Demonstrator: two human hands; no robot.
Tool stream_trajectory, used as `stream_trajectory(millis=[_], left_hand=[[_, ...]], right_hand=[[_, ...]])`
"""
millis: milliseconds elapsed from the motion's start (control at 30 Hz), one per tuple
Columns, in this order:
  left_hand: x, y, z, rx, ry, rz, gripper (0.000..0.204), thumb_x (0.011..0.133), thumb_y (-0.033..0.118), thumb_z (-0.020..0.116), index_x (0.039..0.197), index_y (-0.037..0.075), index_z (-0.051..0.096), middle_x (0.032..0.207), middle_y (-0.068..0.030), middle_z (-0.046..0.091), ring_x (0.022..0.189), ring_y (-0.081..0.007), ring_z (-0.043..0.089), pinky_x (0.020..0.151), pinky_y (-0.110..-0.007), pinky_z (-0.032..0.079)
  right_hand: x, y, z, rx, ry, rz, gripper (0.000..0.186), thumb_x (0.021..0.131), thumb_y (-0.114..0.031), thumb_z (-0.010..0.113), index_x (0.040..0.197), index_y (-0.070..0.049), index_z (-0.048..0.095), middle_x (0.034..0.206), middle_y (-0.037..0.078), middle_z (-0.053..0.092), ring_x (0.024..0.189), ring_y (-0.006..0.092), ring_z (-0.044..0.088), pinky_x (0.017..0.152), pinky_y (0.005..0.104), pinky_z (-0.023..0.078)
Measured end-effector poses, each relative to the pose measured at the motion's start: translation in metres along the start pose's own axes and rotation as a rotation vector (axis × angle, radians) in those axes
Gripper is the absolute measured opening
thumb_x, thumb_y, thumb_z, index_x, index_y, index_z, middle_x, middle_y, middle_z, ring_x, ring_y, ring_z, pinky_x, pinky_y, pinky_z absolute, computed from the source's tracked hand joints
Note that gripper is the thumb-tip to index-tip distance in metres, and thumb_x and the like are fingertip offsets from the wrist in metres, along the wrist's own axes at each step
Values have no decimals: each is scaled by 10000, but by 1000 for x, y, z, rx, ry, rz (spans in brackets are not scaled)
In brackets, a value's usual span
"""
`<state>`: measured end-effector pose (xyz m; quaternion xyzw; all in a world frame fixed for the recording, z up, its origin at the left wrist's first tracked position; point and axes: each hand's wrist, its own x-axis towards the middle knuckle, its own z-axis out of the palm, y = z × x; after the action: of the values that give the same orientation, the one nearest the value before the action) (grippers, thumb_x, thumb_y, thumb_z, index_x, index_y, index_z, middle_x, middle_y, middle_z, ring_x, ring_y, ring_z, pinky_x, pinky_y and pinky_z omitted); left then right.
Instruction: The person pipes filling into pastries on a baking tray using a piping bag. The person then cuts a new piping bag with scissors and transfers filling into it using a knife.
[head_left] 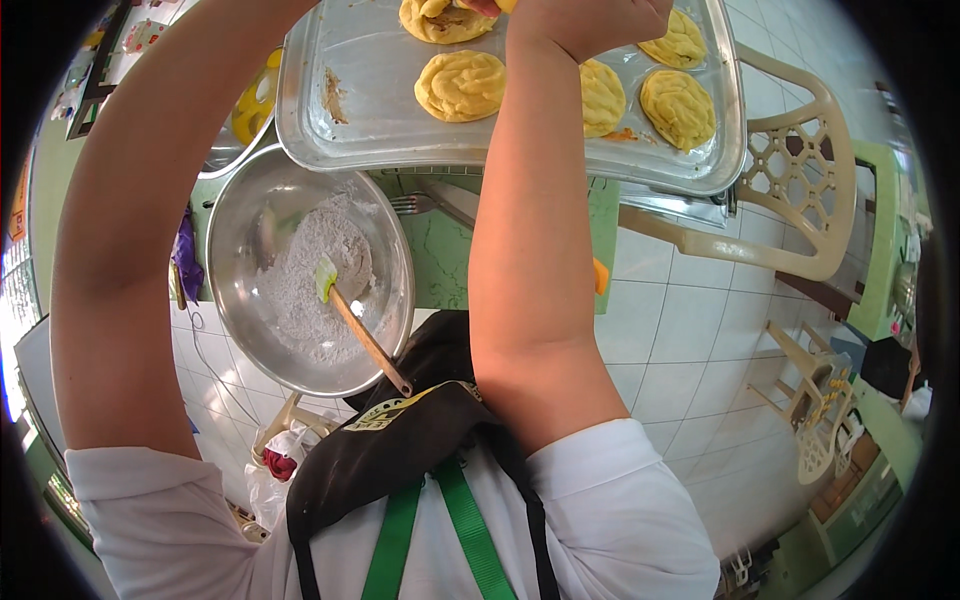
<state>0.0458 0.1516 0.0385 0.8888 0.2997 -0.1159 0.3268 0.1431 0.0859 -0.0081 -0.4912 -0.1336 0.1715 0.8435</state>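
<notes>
My right hand (590, 22) is over the tray at the top edge, its fingers curled. A bit of yellow dough (507, 5) shows at its finger side, partly cut off by the picture's edge. My left forearm (130, 180) reaches up past the top edge, so that hand is out of sight. Below my right hand lies a metal baking tray (400, 152) with several round, coiled yellow dough pieces, among them one dough piece (460, 86) to its left and another dough piece (677, 108) to its right.
A steel bowl (232, 300) of white powder holds a spatula (365, 338) with a wooden handle. Beside it, a fork (408, 204) lies on the green table (440, 265). A yellow-filled bowl (250, 115) stands behind. A beige plastic chair (820, 190) is right of the tray.
</notes>
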Motion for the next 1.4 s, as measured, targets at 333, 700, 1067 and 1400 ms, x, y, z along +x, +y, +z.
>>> stream_trajectory(millis=[333, 700, 1067, 1400], left_hand=[[3, 4, -1, 31, -3, -4, 496, 782, 171, 750, 1206, 32, 533, 1112, -125, 625, 1044, -228, 569, 907, -348, 443], [3, 0, 1, 32, 26, 2, 531, 765, 162, 763, 1216, 22, 520, 1135, -141, 616, 1061, -248, 567, 912, -356, 443], [-6, -16, 17, 367, 329, 63, 634, 728, 97, 706, 1296, 15, 437, 1187, -205, 577, 1118, -324, 549, 944, -390, 430], [-17, -34, 28, 60, 405, 30, 340, 699, 213, 695, 1009, 82, 652, 1109, -141, 546, 1099, -318, 517, 968, -389, 415]], right_hand=[[1, 1, 2, 39, 64, -32, 495, 995, -338, 489, 752, 82, 587, 614, 91, 547, 554, 175, 469, 524, 325, 378], [0, 3, -2, -4, 8, -37, 480, 992, -329, 501, 757, 79, 597, 630, 94, 573, 561, 170, 483, 524, 317, 386], [2, -7, -2, -42, 74, 62, 509, 1001, -365, 457, 830, 87, 618, 714, 114, 598, 640, 204, 524, 611, 349, 421], [55, 18, -46, -134, 135, 77, 581, 1016, -454, 296, 1196, 86, 418, 941, 131, 543, 796, 223, 558, 723, 394, 498]])
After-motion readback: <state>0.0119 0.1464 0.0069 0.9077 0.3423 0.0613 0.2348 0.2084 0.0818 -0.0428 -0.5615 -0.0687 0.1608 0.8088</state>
